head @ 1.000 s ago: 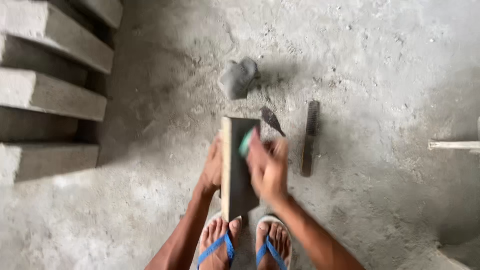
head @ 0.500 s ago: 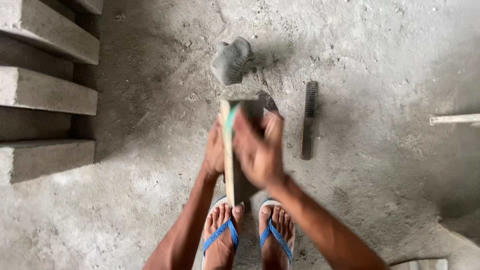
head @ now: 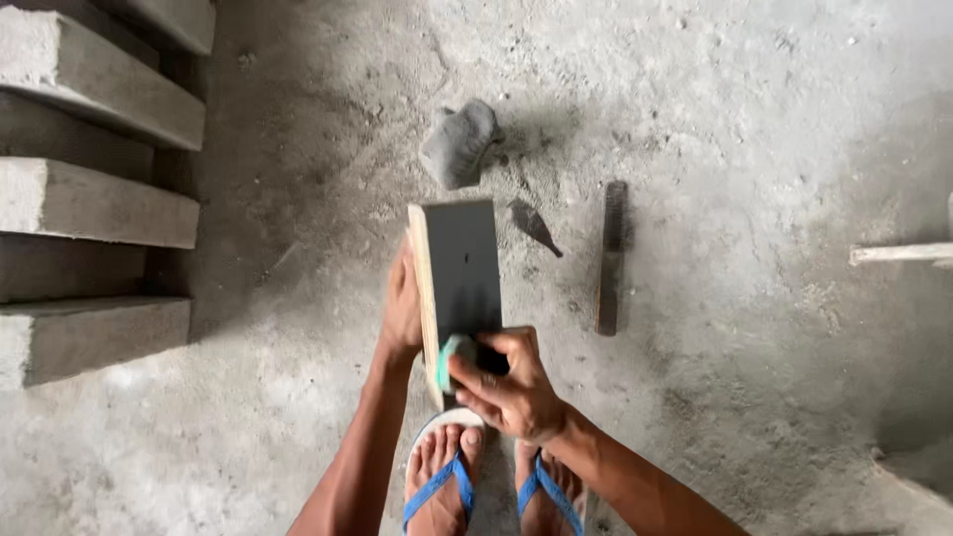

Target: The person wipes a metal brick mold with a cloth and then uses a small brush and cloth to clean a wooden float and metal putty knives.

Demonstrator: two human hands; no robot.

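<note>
A flat wooden board [head: 462, 268] with a dark grey face stands on edge in front of me, above my feet. My left hand [head: 401, 310] grips its pale left edge from behind. My right hand [head: 508, 385] presses a small green pad [head: 452, 357] against the board's near end, fingers curled around it.
A grey crumpled cloth [head: 460, 144] lies on the concrete floor beyond the board. A small dark trowel-like piece [head: 533, 224] and a long dark file-like bar [head: 612, 256] lie to the right. Concrete steps [head: 89, 203] run along the left. A pale stick [head: 898, 253] is at the right edge.
My right hand with the green pad has slid from the board's far end down to its near end. The left hand has kept its grip on the board's edge.
</note>
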